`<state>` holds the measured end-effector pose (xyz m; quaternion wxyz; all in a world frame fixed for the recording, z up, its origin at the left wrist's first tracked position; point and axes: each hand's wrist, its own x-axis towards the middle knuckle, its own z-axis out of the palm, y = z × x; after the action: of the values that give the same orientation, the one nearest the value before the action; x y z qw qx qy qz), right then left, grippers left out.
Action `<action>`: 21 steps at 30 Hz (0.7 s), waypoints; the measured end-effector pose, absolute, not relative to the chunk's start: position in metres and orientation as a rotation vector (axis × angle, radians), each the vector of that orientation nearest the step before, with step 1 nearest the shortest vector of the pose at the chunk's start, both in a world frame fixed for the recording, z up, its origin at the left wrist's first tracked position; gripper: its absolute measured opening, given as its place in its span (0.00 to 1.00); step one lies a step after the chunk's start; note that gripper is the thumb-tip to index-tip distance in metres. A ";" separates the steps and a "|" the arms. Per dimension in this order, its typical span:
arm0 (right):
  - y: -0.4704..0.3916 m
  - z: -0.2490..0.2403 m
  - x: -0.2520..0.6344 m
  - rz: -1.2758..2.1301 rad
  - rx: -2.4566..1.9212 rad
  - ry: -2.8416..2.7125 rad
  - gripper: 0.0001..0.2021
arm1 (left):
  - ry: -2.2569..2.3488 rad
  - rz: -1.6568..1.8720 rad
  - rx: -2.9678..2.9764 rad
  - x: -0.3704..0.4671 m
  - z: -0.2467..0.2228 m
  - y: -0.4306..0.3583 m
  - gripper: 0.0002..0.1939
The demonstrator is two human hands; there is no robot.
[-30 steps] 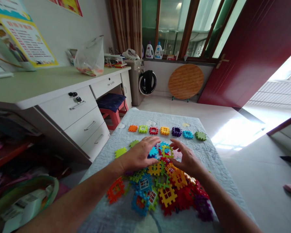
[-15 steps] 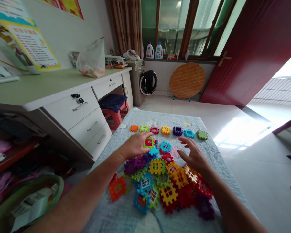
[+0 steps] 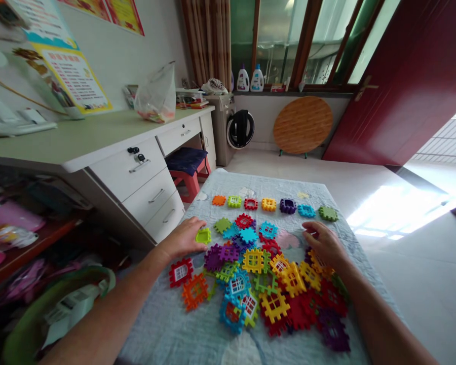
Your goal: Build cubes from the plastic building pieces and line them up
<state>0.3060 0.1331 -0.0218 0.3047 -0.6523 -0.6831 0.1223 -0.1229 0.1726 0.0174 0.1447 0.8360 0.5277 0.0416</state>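
Left hand (image 3: 186,237) gripping lime piece (image 3: 203,236), right hand (image 3: 322,242) unclenched, cloth-covered table (image 3: 155,319), red door (image 3: 406,81) beyond

a narrow lane of bare cloth (image 3: 289,239) runs between the row of blocks (image 3: 269,204) at 12 o'clock and the heap of blocks (image 3: 254,260), widening at 1 o'clock. the right hand (image 3: 324,244) bars 2 o'clock; the left hand (image 3: 183,238) and lime block (image 3: 203,236), 10. how far pieces reach under the right arm is hard to tell.

A person's left hand (image 3: 186,237) holds a lime piece (image 3: 203,236) beside a colorful pile (image 3: 254,260), below seven pieces (image 3: 269,204) lined across the cloth (image 3: 289,185).
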 end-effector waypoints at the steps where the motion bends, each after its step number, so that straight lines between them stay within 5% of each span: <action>1: 0.133 -0.022 0.306 0.323 -1.729 -1.811 0.14 | 1.535 0.102 2.409 -0.123 0.018 0.173 0.27; 21: 0.133 -0.023 0.307 0.321 -1.700 -1.893 0.13 | 1.700 -0.093 2.553 -0.114 0.031 0.177 0.15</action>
<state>0.3074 0.1330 -0.0230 0.2843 -0.6356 -0.7077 0.1200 -0.1138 0.1772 0.0308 0.0365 0.8315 0.5535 -0.0302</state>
